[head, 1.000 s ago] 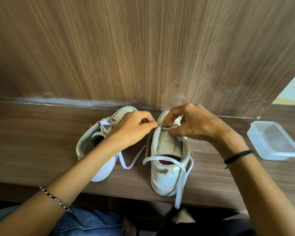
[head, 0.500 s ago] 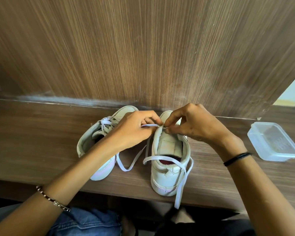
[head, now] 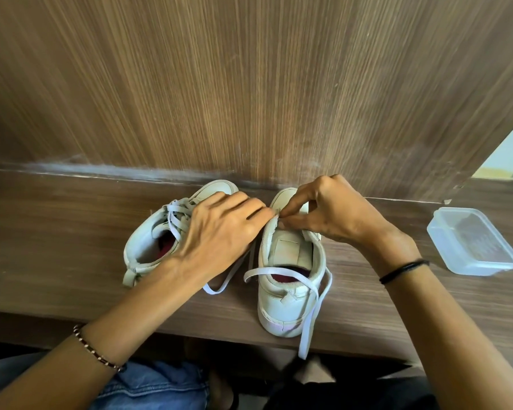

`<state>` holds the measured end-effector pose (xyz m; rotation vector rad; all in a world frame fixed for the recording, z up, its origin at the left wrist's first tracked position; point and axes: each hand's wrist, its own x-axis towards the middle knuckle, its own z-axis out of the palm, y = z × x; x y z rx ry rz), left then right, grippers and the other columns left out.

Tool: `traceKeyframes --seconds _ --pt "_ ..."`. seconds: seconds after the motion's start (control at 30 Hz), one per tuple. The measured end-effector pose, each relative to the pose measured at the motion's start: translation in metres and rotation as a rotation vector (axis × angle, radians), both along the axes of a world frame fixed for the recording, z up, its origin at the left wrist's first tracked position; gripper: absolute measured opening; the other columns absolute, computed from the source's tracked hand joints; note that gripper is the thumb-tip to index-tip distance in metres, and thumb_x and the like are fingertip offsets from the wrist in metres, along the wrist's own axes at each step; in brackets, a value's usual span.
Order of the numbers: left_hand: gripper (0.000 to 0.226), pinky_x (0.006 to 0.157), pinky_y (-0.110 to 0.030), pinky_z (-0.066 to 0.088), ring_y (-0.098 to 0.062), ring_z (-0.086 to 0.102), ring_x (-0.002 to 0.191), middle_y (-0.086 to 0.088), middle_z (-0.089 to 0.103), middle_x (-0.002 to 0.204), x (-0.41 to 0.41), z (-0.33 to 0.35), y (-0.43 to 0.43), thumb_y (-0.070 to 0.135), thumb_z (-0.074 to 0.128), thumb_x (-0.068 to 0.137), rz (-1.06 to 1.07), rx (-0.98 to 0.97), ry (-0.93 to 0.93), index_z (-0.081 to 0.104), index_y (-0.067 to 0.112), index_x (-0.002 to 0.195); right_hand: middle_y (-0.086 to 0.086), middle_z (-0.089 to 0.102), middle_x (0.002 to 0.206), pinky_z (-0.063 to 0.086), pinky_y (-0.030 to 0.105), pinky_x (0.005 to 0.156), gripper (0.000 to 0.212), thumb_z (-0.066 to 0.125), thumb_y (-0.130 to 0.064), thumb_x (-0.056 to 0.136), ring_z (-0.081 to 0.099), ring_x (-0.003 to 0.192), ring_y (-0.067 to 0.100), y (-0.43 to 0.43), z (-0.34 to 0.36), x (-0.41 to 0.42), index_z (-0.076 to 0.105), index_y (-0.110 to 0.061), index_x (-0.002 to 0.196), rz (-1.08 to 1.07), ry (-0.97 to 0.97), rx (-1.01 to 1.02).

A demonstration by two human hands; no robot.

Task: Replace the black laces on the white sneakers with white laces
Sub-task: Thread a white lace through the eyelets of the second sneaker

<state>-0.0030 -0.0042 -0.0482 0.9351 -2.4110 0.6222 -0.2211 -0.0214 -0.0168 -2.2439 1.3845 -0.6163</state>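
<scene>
Fingers [head: 293,200] of right hand [head: 333,216] pinch lace [head: 279,271] at tongue [head: 290,247] of sneaker [head: 288,310].

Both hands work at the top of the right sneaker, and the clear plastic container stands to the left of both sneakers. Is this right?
Not quite: the head view shows the clear plastic container on the far right, beyond the right sneaker. The left hand and right hand do work at that sneaker's top.

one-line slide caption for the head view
Left hand and right hand meet atop a sneaker, threading its white lace.
</scene>
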Motion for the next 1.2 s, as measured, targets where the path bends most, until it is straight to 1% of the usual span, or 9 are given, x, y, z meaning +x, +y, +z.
traceKeyframes --seconds 0.13,0.3,0.4,0.5,0.57,0.67,0.77,1.1,1.2 --pt "0.057 0.075 -0.036 0.058 -0.024 0.073 0.092 -0.001 0.076 0.093 0.003 -0.005 -0.003 0.008 0.024 0.11 -0.023 -0.067 -0.018 0.08 0.012 0.097 -0.019 0.075 0.087 0.048 0.02 0.071 0.006 0.085 -0.031 0.082 0.061 0.073 -0.015 -0.002 -0.004 -0.002 0.082 -0.033 0.088 0.028 -0.008 -0.021" --pt "0.042 0.091 -0.037 0.039 -0.023 0.06 0.102 0.004 0.069 0.107 0.009 -0.006 -0.013 0.007 0.045 0.083 -0.038 0.108 0.04 0.073 0.017 0.114 -0.021 0.073 0.089 0.046 0.006 0.069 0.006 0.08 -0.025 0.089 0.062 0.077 -0.016 0.0 -0.002 -0.005 0.082 -0.023 0.094 0.092 -0.049 0.029" --pt "0.03 0.087 -0.037 0.038 -0.015 0.052 0.099 0.013 0.065 0.102 0.002 -0.006 -0.015 0.031 0.044 0.091 -0.013 0.414 0.203 0.071 0.026 0.104 -0.03 0.069 0.08 0.044 0.007 0.072 0.006 0.075 -0.026 0.094 0.062 0.079 -0.013 0.001 -0.002 -0.007 0.079 -0.028 0.09 0.089 -0.05 0.117" --pt "0.023 0.082 -0.035 0.037 -0.008 0.049 0.087 0.01 0.062 0.088 -0.01 -0.003 -0.016 0.048 0.054 0.085 0.04 0.972 0.62 0.065 0.028 0.082 -0.019 0.075 0.091 0.05 0.02 0.086 0.013 0.067 -0.028 0.097 0.067 0.092 -0.001 0.0 -0.004 -0.004 0.078 -0.027 0.09 0.043 -0.122 0.241" --pt "0.028 0.079 -0.037 0.032 -0.011 0.045 0.08 -0.003 0.053 0.08 -0.016 0.002 -0.017 0.045 0.055 0.085 0.09 1.25 0.813 0.057 0.019 0.076 -0.011 0.075 0.092 0.055 0.034 0.092 0.016 0.064 -0.028 0.097 0.069 0.094 0.005 -0.001 -0.005 0.0 0.077 -0.027 0.088 0.026 -0.137 0.287" --pt "0.027 0.07 -0.029 0.044 -0.016 0.05 0.079 0.004 0.056 0.076 -0.019 0.006 -0.018 0.039 0.055 0.096 0.253 1.444 0.897 0.057 0.023 0.074 -0.008 0.075 0.089 0.056 0.037 0.091 0.019 0.062 -0.028 0.098 0.069 0.091 0.007 -0.001 -0.003 0.006 0.076 -0.024 0.085 0.009 -0.126 0.325" --pt "0.032 0.058 -0.019 0.047 -0.013 0.056 0.072 0.003 0.061 0.079 -0.014 0.005 -0.02 0.044 0.052 0.102 0.197 1.459 0.858 0.064 0.021 0.083 -0.011 0.076 0.093 0.054 0.029 0.091 0.016 0.064 -0.025 0.1 0.069 0.095 0.003 0.002 -0.003 0.0 0.077 -0.025 0.091 -0.025 -0.187 0.301" --pt "0.021 0.065 -0.014 0.048 -0.002 0.064 0.076 0.013 0.07 0.078 -0.003 0.008 -0.027 0.038 0.063 0.099 0.137 1.442 0.726 0.074 0.021 0.094 -0.013 0.076 0.105 0.054 0.035 0.097 0.02 0.063 -0.018 0.1 0.067 0.102 0.004 0.01 -0.005 -0.042 0.077 -0.031 0.103 -0.157 -0.239 0.232" --pt "0.016 0.076 -0.019 0.049 -0.007 0.067 0.094 0.006 0.077 0.094 -0.007 0.017 -0.025 0.041 0.07 0.094 0.176 1.446 0.73 0.076 0.026 0.094 -0.011 0.075 0.109 0.055 0.039 0.098 0.018 0.067 -0.019 0.097 0.069 0.101 0.01 0.009 -0.005 -0.042 0.078 -0.031 0.105 -0.133 -0.188 0.27"
